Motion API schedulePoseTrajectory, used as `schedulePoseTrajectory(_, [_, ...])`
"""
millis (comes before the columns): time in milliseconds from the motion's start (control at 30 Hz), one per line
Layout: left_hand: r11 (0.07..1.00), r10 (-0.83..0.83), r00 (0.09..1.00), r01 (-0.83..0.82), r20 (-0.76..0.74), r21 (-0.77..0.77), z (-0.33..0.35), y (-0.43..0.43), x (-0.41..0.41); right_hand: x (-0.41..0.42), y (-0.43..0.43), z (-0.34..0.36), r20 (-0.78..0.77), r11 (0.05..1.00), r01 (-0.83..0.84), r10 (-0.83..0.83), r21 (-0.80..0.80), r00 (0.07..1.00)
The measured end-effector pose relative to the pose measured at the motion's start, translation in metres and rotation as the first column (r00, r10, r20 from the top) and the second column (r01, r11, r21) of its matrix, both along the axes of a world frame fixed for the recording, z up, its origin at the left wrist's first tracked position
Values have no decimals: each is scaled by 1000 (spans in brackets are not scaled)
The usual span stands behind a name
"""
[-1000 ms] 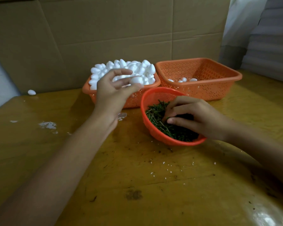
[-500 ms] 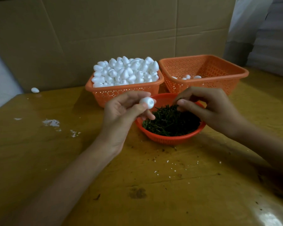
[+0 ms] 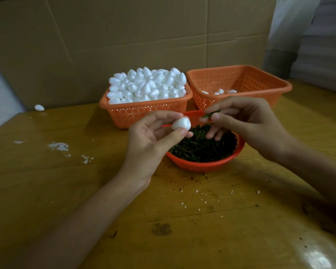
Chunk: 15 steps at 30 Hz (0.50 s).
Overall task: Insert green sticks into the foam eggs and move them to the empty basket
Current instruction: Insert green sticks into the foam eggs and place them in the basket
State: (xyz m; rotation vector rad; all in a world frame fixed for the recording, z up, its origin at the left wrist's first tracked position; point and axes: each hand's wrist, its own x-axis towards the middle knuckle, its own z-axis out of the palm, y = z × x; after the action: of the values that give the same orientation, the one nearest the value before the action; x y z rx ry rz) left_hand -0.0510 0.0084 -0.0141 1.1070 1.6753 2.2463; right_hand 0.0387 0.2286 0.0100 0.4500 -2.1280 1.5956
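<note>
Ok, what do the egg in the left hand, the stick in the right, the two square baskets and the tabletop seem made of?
Foam egg: matte white, faintly grainy, likely polystyrene foam. Green stick: too thin to tell. Full basket and near-empty basket: orange plastic, perforated moulded walls. Tabletop: apparently varnished wood; grain, glossy glare, scuffs.

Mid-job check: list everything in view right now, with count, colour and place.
Table: one, yellow-brown, under everything.
Cardboard: brown, behind the baskets.
Left basket: one, orange, back centre.
Loose eggs: many, white, heaped in left basket.
Right basket: one, orange, right of it; few white eggs inside.
Bowl: one, orange, in front of baskets.
Sticks: many, dark green, in bowl.
Stray egg: one, white, far left by cardboard.
Crumbs: white, on table.
Left hand: holds one white egg.
Right hand: pinches one green stick.
</note>
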Motion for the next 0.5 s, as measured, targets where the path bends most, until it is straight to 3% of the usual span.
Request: schedulePoseTrajectory(500, [999, -26, 998, 25, -48, -26, 1, 2, 3, 2, -6, -2, 7, 993, 6, -7, 114, 1000])
